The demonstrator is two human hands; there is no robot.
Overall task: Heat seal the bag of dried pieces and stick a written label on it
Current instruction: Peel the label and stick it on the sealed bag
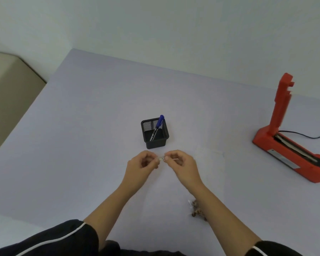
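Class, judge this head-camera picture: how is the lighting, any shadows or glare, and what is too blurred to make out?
Head view: soft, even light, no glare; faint shadows beside the pen holder and heat sealer. Head view: the table looks skewed by the wide lens. Head view: the small strip pinched between the left hand and right hand is too blurred to read.

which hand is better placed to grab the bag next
Right, probably. The bag lies just beside the right forearm, so the right hand only draws back; the left hand would cross over. Both pinch the label, so the right must let go first.
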